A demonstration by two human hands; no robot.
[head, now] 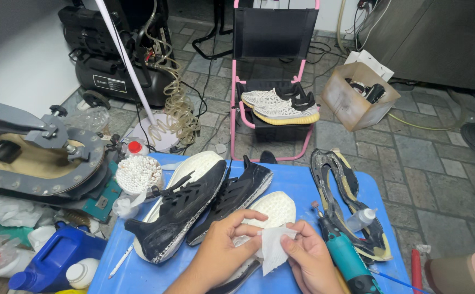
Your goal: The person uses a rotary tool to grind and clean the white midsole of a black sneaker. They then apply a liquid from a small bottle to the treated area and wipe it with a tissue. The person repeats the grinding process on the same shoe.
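Hands at the near edge of the blue desk (303,188): my left hand (224,247) and right hand (308,261) both pinch a white wipe (274,245) in closed fingers, pressed on the white sole (273,209) of the right black shoe (232,198). I judge sole cleaning in hand; next calls for firm rubbing strokes. Another black shoe (175,218) lies left; a teal rotary tool (346,261) right. Beyond, stone floor (444,179), pink chair (273,81).

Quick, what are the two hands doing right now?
Left hand: fingers pinching the white wipe over the white shoe sole.
Right hand: also closed on the white wipe.
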